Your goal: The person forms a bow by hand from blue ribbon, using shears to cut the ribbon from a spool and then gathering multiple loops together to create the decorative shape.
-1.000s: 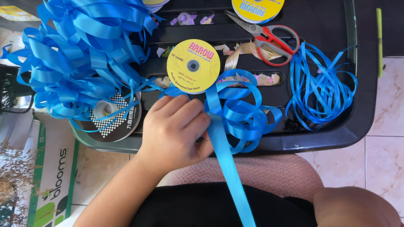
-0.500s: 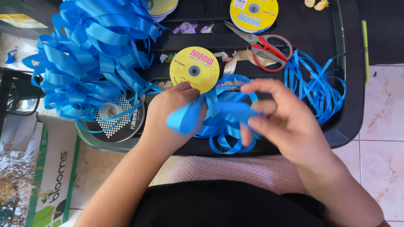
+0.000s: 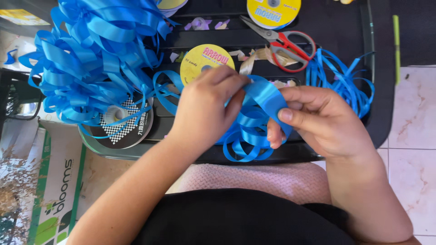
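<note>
Both my hands work a length of wide blue ribbon (image 3: 265,97) over the near edge of a black tray (image 3: 345,36). My left hand (image 3: 204,106) pinches the ribbon from the left, fingers bent over it. My right hand (image 3: 318,118) grips a fold of the same ribbon between thumb and fingers. Loops of that ribbon (image 3: 247,140) hang below my hands. A yellow ribbon spool (image 3: 204,59) lies just behind my left hand.
A big pile of blue ribbon bows (image 3: 95,59) fills the left. A checkered spool (image 3: 122,124) sits under it. Red-handled scissors (image 3: 286,41), a second yellow spool (image 3: 272,11) and loose thin blue ribbon (image 3: 345,79) lie on the tray. A cardboard box (image 3: 54,190) stands lower left.
My right hand came into view and took hold of the ribbon. The long strip that hung toward my lap is now folded into loops between both hands.
</note>
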